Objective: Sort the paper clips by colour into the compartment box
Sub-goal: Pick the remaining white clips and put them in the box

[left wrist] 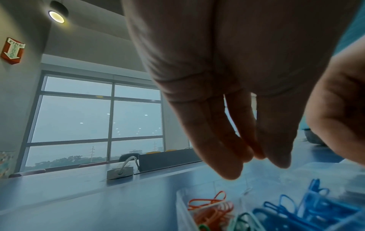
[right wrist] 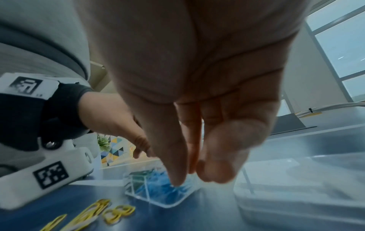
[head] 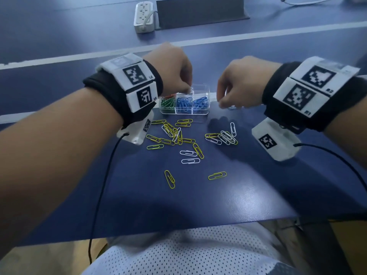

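1. Two hands hang over the far half of a dark blue table, with a clear compartment box between them at about 12 o'clock from the loose clips.
2. The left hand is above the box's far row at about 11 o'clock. Its fingers point down, bunched with their tips close together; the wrist view shows nothing between them. A white clip seems to sit at its fingertips in the head view, but whether it is gripped cannot be told.
3. The right hand is just to the box's 3 o'clock side, fingers and thumb drawn together pointing down. Whether they pinch anything cannot be told; the fingertip area is blurred.
4. In the box, green clips fill the near-left compartment, blue clips the near-middle, and more blue ones the near-right. Orange clips lie in the far-left compartment.
5. Yellow clips and white clips lie scattered on the table at 6 o'clock from the box, some tangled in two small heaps.
6. A white power strip and a dark grey stand sit at the far edge at 12 o'clock.
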`<action>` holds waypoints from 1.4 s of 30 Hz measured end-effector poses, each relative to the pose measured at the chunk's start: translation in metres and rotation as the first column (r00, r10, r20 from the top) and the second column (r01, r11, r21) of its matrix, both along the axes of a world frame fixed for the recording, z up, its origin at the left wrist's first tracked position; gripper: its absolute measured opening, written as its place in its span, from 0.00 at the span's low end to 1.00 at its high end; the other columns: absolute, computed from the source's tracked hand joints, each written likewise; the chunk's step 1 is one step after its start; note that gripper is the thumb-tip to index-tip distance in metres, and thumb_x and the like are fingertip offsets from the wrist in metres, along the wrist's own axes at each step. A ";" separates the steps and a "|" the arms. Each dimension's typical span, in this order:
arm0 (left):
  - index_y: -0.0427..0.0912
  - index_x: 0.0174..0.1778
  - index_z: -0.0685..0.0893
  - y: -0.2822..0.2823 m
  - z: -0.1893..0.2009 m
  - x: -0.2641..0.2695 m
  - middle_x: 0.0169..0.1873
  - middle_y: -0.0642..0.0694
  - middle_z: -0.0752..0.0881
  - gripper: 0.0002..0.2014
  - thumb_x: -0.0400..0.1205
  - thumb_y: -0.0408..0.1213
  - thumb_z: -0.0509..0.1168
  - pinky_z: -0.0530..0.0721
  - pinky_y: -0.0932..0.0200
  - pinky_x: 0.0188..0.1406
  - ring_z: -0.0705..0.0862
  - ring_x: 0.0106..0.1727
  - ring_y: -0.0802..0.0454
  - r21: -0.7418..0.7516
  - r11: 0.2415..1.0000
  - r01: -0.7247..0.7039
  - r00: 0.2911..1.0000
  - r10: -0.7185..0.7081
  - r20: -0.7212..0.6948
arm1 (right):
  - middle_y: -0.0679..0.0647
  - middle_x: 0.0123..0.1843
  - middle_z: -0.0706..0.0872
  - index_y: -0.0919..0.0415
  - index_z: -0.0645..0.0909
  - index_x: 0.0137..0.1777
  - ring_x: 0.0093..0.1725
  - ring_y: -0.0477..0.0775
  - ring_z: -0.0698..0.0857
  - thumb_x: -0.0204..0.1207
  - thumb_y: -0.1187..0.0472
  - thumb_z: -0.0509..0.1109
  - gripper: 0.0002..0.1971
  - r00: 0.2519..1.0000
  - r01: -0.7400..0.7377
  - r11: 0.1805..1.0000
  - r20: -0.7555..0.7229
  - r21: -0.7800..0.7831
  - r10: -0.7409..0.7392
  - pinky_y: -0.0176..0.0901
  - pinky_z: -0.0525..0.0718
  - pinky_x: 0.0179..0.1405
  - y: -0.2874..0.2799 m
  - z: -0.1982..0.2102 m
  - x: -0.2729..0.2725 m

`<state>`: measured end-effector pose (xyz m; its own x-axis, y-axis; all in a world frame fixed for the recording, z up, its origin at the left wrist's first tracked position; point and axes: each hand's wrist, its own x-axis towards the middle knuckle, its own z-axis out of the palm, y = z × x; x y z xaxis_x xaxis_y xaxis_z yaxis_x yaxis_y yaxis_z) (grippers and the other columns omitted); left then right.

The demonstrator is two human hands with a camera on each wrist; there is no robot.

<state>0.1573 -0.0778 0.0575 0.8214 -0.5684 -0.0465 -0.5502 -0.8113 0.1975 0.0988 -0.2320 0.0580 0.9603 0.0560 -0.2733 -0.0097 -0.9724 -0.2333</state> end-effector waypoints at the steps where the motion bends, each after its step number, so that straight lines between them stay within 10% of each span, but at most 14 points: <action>1: 0.44 0.43 0.90 0.002 0.001 -0.003 0.30 0.49 0.84 0.06 0.73 0.40 0.71 0.74 0.63 0.40 0.80 0.35 0.51 0.009 1.000 0.012 1.000 -0.012 -0.006 | 0.51 0.27 0.86 0.54 0.85 0.34 0.27 0.50 0.83 0.68 0.57 0.73 0.03 1.000 -0.008 1.000 -0.028 -0.017 0.007 0.40 0.85 0.41 0.001 -0.002 -0.004; 7: 0.49 0.36 0.88 0.018 0.001 -0.022 0.22 0.57 0.82 0.02 0.72 0.41 0.71 0.73 0.67 0.29 0.80 0.23 0.68 0.132 0.987 0.089 0.987 -0.070 -0.143 | 0.49 0.25 0.80 0.53 0.79 0.31 0.39 0.57 0.83 0.66 0.54 0.76 0.09 0.996 -0.050 0.989 -0.086 -0.139 0.038 0.42 0.80 0.40 0.005 -0.009 -0.022; 18: 0.51 0.45 0.88 0.040 -0.018 -0.033 0.34 0.57 0.83 0.08 0.70 0.39 0.73 0.82 0.60 0.49 0.78 0.39 0.53 0.243 0.966 0.092 0.983 -0.049 -0.177 | 0.48 0.33 0.73 0.54 0.75 0.49 0.44 0.57 0.72 0.73 0.63 0.67 0.07 0.990 -0.138 0.967 -0.064 -0.216 0.127 0.41 0.66 0.30 0.019 -0.011 -0.033; 26: 0.49 0.43 0.88 0.047 -0.021 -0.036 0.29 0.57 0.80 0.05 0.73 0.40 0.70 0.73 0.63 0.42 0.76 0.37 0.54 0.235 0.968 0.085 0.987 -0.049 -0.152 | 0.59 0.50 0.83 0.56 0.89 0.54 0.55 0.63 0.82 0.75 0.63 0.61 0.15 0.949 -0.311 0.950 0.039 -0.043 0.312 0.49 0.82 0.56 0.055 -0.010 -0.029; 31: 0.49 0.33 0.80 0.055 -0.022 -0.041 0.32 0.52 0.81 0.04 0.73 0.40 0.66 0.81 0.56 0.45 0.77 0.39 0.50 0.254 0.964 0.082 0.987 -0.042 -0.156 | 0.58 0.45 0.83 0.58 0.89 0.45 0.51 0.64 0.83 0.72 0.63 0.61 0.14 0.938 -0.342 0.938 0.042 -0.051 0.344 0.52 0.84 0.53 0.077 -0.017 -0.018; 42: 0.50 0.56 0.82 0.077 -0.022 -0.039 0.37 0.55 0.83 0.13 0.75 0.39 0.66 0.79 0.58 0.50 0.74 0.42 0.53 0.160 0.987 0.002 0.993 0.017 -0.120 | 0.56 0.41 0.90 0.56 0.91 0.45 0.42 0.58 0.84 0.71 0.64 0.71 0.09 0.943 -0.333 0.941 0.011 -0.054 0.334 0.39 0.80 0.41 0.075 -0.019 -0.014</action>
<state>0.1184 -0.0012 0.0354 0.8084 -0.5397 -0.2348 -0.5242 -0.8416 0.1297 0.0848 -0.1575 0.0387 0.8943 0.3604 -0.2652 0.3211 -0.9297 -0.1803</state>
